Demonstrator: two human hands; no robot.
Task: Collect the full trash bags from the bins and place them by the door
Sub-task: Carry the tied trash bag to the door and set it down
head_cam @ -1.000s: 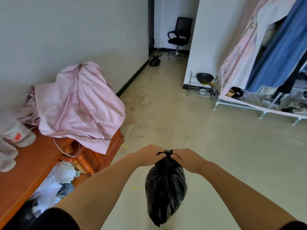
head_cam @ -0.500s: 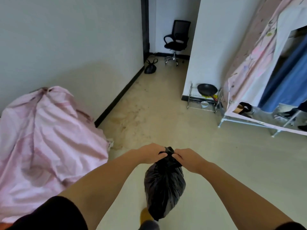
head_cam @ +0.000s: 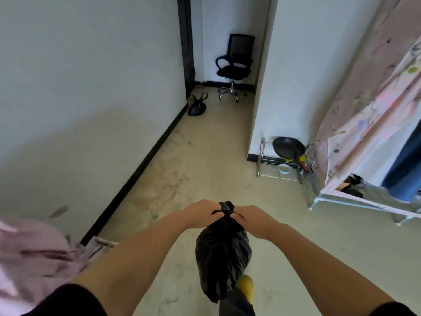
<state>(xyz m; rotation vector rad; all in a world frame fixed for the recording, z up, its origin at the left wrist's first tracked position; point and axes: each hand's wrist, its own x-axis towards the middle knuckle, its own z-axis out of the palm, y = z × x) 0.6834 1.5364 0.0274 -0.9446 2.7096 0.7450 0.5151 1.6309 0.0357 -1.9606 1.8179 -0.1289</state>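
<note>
A full black trash bag (head_cam: 223, 254) hangs in front of me, held up by its gathered neck. My left hand (head_cam: 201, 213) grips the neck from the left and my right hand (head_cam: 249, 216) grips it from the right, fingers curled on the plastic. A second tied black trash bag (head_cam: 197, 106) sits on the floor far ahead, by the dark door frame (head_cam: 185, 42) at the end of the left wall.
A black office chair (head_cam: 234, 67) stands past the doorway. A wire dish rack (head_cam: 282, 165) with a black pan sits at the white wall corner. A fabric wardrobe (head_cam: 373, 124) fills the right. Pink cloth (head_cam: 29, 258) lies at lower left. My yellow shoe (head_cam: 246, 287) shows below the bag.
I have walked forward: the pink cloth and wooden furniture slid off to the lower left, and the doorway, chair and far bag are nearer. Both hands keep hold of the bag's neck.
</note>
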